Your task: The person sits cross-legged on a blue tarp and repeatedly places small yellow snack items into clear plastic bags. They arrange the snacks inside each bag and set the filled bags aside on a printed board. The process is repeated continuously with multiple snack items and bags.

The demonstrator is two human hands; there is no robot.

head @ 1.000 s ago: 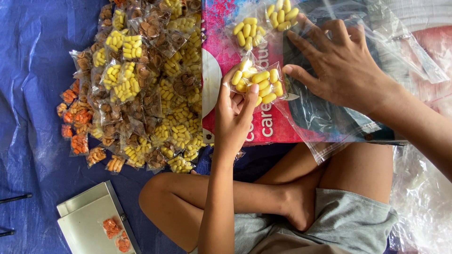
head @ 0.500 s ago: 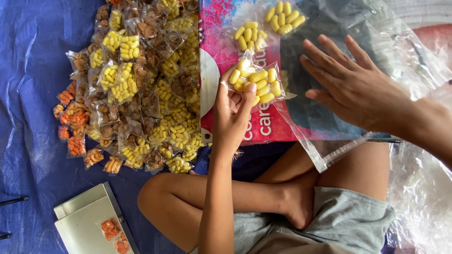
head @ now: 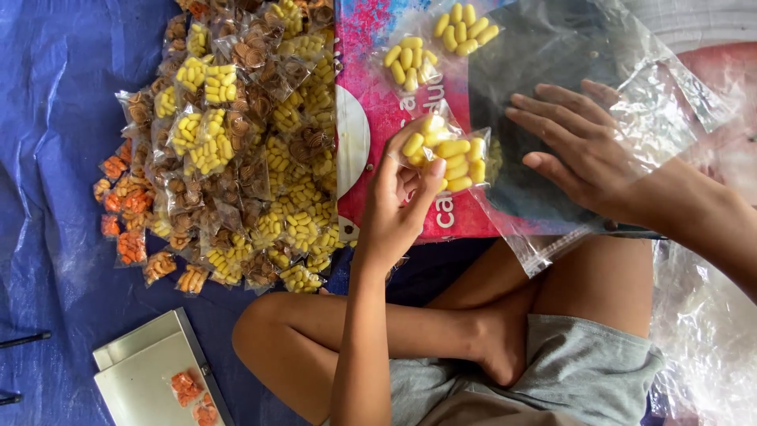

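My left hand (head: 398,209) holds up a small clear packet of yellow snack pieces (head: 449,156) by its lower edge, above a pink printed sheet (head: 371,95). My right hand (head: 579,150) lies flat with fingers spread on a large clear plastic bag (head: 623,87) that covers a dark surface, just right of the packet and apart from it. Two more packets of yellow pieces, one (head: 410,63) beside the other (head: 465,25), lie farther up on the pink sheet.
A big heap of small snack packets (head: 236,150), yellow, brown and orange, covers the blue tarp (head: 55,118) at the left. A grey metal device (head: 154,375) with orange packets on it sits at bottom left. My crossed legs (head: 441,331) fill the lower middle. Crumpled clear plastic (head: 710,339) lies at the right.
My right hand has let go of the packet area and slid right onto the big clear bag, flattening out. My left hand keeps the yellow packet held up in about the same place.
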